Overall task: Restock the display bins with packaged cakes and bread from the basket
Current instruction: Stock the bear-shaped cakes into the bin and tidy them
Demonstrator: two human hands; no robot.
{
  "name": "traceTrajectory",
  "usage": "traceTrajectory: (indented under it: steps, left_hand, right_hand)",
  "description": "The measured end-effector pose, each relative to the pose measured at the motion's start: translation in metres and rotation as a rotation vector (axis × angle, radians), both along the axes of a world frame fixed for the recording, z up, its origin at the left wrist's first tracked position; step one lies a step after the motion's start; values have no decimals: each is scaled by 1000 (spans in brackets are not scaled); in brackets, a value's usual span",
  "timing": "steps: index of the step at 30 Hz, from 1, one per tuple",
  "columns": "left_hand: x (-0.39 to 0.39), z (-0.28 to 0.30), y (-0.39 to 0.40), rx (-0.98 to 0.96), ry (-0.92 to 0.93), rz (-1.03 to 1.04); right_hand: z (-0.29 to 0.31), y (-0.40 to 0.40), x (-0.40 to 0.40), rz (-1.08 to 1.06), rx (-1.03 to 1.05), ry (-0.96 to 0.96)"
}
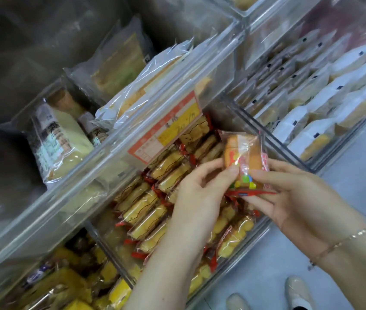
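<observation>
- Holding one wrapped cake (243, 161) between both hands, the person has it just above the clear bin (264, 227) that is packed with rows of the same red-edged cakes (148, 211).
- From the head view, the left hand (196, 198) pinches the wrapper's near edge with thumb and fingers (231, 173); the right hand (289, 198) curls its fingers under the other side.
- To seat it well, I'd stand it on edge like its neighbours and slide it into a gap near the price label (166, 128), without crushing the packs below.
- The basket is not in view.
</observation>
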State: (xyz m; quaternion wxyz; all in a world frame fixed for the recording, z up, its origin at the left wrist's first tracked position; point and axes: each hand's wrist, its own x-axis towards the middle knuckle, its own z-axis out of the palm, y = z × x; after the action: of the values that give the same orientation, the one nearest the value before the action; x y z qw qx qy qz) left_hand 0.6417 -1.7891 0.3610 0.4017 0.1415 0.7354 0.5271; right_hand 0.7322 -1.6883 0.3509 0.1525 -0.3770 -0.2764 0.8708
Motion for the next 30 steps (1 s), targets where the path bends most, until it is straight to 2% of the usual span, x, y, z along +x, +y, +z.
traceTrajectory:
  steps: [1,3,5,6,7,8,9,13,14,16,17,19,21,23,25,27,29,30]
  left_hand:
    - [0,1,-2,-11,47,-1]
    - [0,-1,-9,7,38,32]
    - [-3,1,-14,86,-126,78]
    - [-4,2,-16,122,-206,107]
    - [-6,3,-18,151,-263,130]
    - [-8,1,-20,169,-281,154]
    - [-11,-1,-22,186,-291,182]
    - [-18,-11,-25,252,-278,218]
    - [-18,-14,-25,246,-209,188]
    - [-18,-19,-22,152,26,90]
    - [-18,-21,-20,93,169,50]
    - [-21,-27,-15,-10,422,1]
    - [-27,-29,-9,-78,549,11]
    - [-32,-29,-6,-117,566,46]
    - [-33,-28,-6,-204,603,22]
    - [-33,-28,-9,-276,619,-35]
    - [-36,-26,-13,-264,579,-34]
    - [-38,-24,-14,-225,540,-15]
  right_hand:
    - [-2,-1,-1,-35,150,-44]
    - [-3,-4,-1,-84,632,-198]
    - [-4,-7,-1,-24,1115,-251]
    - [-5,-10,-1,25,1297,-244]
    - [-6,-13,0,70,1384,-213]
    - [-7,-13,0,103,1353,-186]
    - [-6,-13,-1,109,1220,-163]
    - [-10,0,-4,19,456,-268]
    - [-12,4,-5,43,278,-272]
    - [-14,5,-11,38,-58,-147]
    - [-15,4,-16,6,-161,-95]
    - [-17,3,-29,-65,-231,-50]
    - [-16,3,-42,-72,-205,7]
    - [-14,3,-53,1,-50,60]
    - [-12,3,-57,45,274,28]
    - [-12,7,-54,35,717,-108]
    - [-12,11,-50,91,1086,-177]
    - [-12,12,-48,125,1194,-174]
